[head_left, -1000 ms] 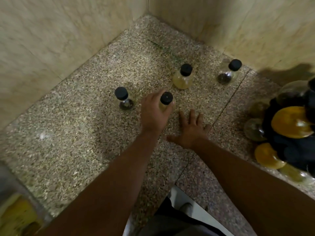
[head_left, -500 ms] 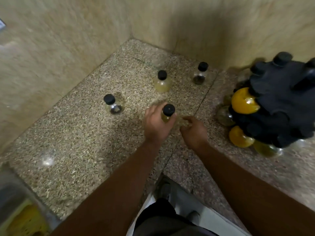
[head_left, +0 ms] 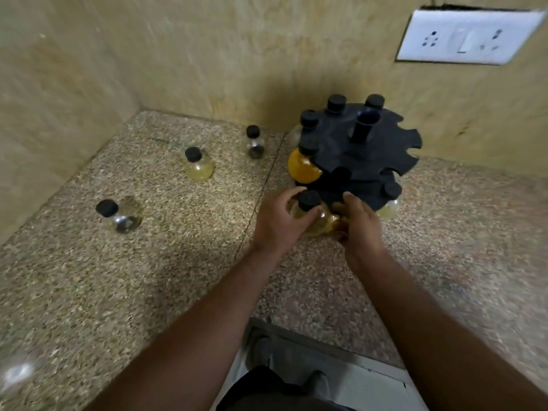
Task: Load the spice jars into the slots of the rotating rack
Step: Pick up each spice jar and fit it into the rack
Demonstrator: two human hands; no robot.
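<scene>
At the rack's (head_left: 355, 152) front, both hands, left (head_left: 280, 222) and right (head_left: 360, 225), clasp one jar (head_left: 311, 213).

I count three clear, black-capped spice jars loose on the speckled granite counter (head_left: 166, 262): one (head_left: 118, 216), two (head_left: 198, 166), three (head_left: 255, 141). One black plastic rotating rack (head_left: 355, 152). One white wall socket plate (head_left: 468, 37). Two bare hands: left (head_left: 278, 223), right (head_left: 360, 223).

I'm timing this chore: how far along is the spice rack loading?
Done: several black-capped jars, including an orange-filled one, already sit in the black rotating rack. In hand: the left hand and right hand hold a yellowish jar at the rack's near edge. Left: three jars on the speckled counter.
</scene>
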